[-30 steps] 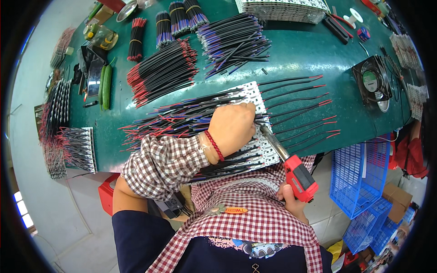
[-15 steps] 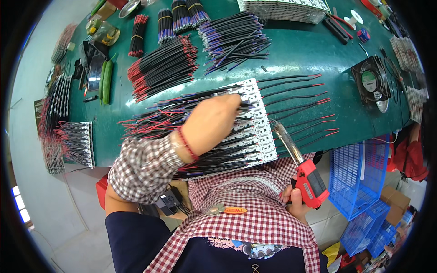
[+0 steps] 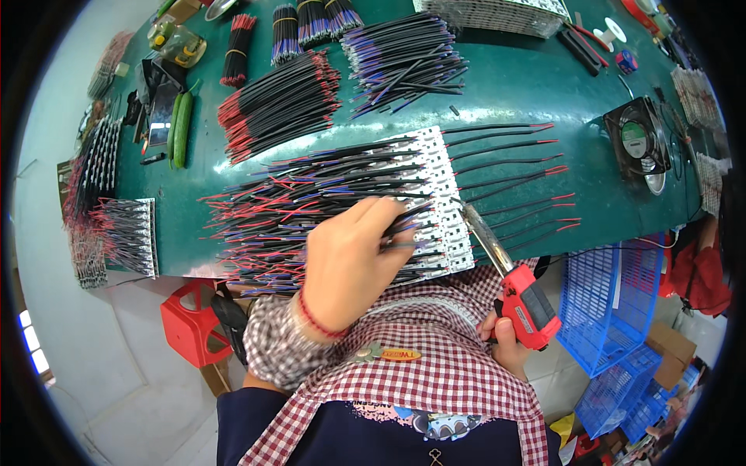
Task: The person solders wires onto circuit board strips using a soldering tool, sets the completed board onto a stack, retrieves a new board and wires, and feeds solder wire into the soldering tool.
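My left hand [image 3: 353, 260] is over the lower half of a white circuit board panel [image 3: 437, 182], its thumb and index finger pinched round a black wire [image 3: 400, 227]. Many black wires with red and blue ends [image 3: 287, 202] fan out leftward from the panel. Along its right edge, several black wires with red tips [image 3: 517, 160] stick out to the right. My right hand [image 3: 507, 346] grips a red-and-black soldering gun [image 3: 533, 311], whose metal tip reaches the panel's right edge.
Loose wire piles [image 3: 284, 101] and tied wire bundles [image 3: 314, 22] lie behind. Stacked white panels [image 3: 497, 15] sit at the back, a black fan [image 3: 637, 138] at right. Cucumbers [image 3: 182, 128] and another wired panel [image 3: 140, 237] are left. Blue crates [image 3: 606, 303] and a red stool [image 3: 186, 322] stand below.
My left hand has come down and nearer to me, from the panel's upper part to its lower half. The soldering gun has shifted only slightly, its tip still at the panel's right edge.
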`<action>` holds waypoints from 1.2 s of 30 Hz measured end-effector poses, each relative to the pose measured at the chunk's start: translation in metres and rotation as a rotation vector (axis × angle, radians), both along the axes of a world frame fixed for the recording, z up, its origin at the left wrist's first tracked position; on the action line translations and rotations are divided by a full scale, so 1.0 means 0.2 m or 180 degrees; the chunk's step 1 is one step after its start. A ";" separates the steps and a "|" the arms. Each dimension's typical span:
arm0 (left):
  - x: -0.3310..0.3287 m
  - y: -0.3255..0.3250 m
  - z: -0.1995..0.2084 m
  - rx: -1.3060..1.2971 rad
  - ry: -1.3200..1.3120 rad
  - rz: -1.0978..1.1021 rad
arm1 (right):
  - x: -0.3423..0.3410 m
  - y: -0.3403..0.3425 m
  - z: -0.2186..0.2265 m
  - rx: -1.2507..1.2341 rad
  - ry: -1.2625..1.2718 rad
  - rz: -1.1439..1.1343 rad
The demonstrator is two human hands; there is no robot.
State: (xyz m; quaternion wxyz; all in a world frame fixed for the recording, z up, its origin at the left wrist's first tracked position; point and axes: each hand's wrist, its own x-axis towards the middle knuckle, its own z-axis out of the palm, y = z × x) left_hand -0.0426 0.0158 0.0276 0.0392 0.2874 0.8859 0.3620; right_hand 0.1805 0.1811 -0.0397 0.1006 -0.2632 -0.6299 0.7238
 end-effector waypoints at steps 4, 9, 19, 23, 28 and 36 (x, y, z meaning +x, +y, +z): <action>-0.09 0.13 -0.14 -0.0552 0.0264 -0.0332 | 0.00 -0.01 0.02 -0.0177 -0.0001 -0.0097; -0.16 0.18 -0.26 -0.0715 0.0188 -0.0645 | 0.02 -0.03 0.03 -0.0295 -0.0119 -0.0110; -0.16 0.18 -0.28 -0.0788 0.0043 -0.0584 | 0.00 -0.03 0.01 -0.0247 -0.0245 0.0145; -0.16 0.18 -0.28 -0.0830 0.0099 -0.0596 | 0.00 -0.04 0.00 -0.0263 -0.0348 0.0150; -0.16 0.19 -0.29 -0.0845 0.0108 -0.0609 | -0.01 -0.03 0.00 -0.0051 -0.0388 0.0279; -0.15 0.20 -0.28 -0.0883 0.0138 -0.0616 | -0.01 -0.05 0.01 -0.0132 -0.0326 0.0085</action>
